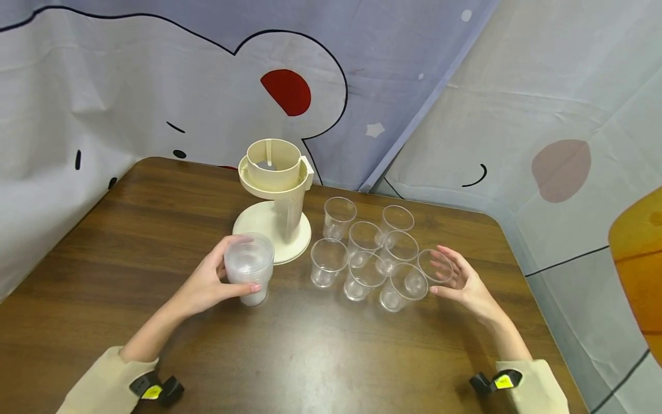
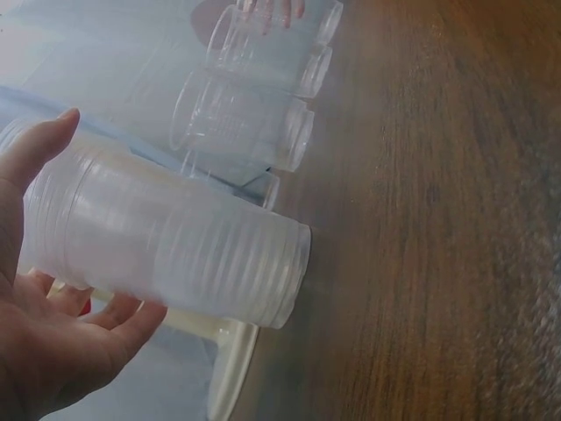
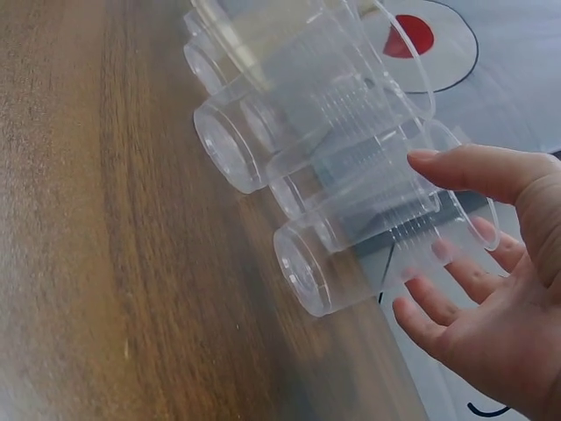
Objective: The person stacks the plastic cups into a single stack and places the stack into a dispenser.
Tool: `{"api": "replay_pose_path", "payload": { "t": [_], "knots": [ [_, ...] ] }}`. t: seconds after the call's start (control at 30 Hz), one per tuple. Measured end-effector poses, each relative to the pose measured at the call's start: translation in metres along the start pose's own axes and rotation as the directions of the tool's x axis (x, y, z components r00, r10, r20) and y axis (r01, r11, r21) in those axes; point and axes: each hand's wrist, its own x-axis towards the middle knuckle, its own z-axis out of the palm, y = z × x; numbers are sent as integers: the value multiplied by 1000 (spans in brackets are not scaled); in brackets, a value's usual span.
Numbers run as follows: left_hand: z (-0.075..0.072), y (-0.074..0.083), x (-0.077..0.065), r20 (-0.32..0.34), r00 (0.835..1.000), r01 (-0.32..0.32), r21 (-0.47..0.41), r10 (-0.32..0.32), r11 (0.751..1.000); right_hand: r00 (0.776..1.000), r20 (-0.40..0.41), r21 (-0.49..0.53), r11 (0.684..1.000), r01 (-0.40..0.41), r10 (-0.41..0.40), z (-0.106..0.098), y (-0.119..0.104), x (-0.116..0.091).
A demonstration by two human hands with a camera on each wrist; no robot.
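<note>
My left hand [image 1: 214,282] holds a nested stack of clear plastic cups [image 1: 250,264] upright, thumb on the near side and fingers on the far side. In the left wrist view the stack [image 2: 175,237] shows its many ribs, with its base close to the tabletop. Towards the right, my right hand [image 1: 462,282] is at the rightmost single plastic cup [image 1: 435,266]. Its fingers are loosely spread beside that cup, partly seen through the clear wall, and the thumb [image 3: 473,171] overlaps the rim. This cup's base [image 3: 302,272] stands at the table surface.
Several more clear cups [image 1: 364,270] stand upright close together between the hands. Behind the stack is a cream plastic stand [image 1: 276,172] with a round holder on top and a disc base [image 1: 253,221]. A patterned cloth [image 1: 207,86] borders the brown wooden table [image 1: 310,356].
</note>
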Motion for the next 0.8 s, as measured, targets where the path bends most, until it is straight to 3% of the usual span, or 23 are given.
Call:
{"api": "replay_pose_path", "payload": {
  "t": [0.8],
  "knots": [
    [-1,3,0,-5,1000,9,-23,-9,1000,1000,-26,-7,1000,-8,8,7,-2,4]
  ]
}}
